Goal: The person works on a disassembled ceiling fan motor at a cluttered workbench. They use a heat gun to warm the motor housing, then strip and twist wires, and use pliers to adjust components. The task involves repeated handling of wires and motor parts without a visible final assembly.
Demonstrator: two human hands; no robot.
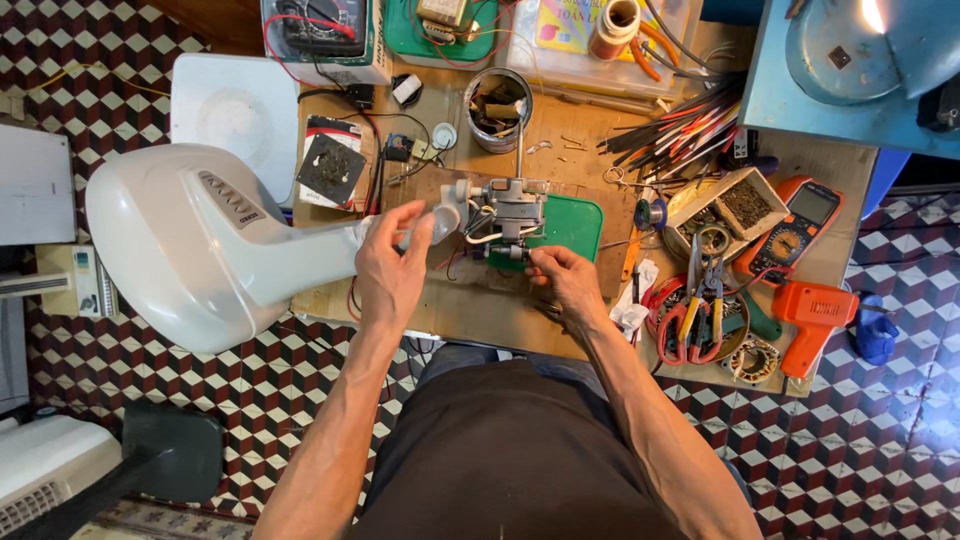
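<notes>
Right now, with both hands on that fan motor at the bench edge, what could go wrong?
1. The big white fan housing overhangs the bench; only the left hand steadies its neck, so it could tip off.
2. Loose wires by the motor may snag or pull free as the right hand works.
3. The pliers and orange tool sit near the edge, and an elbow could knock them off.
</notes>
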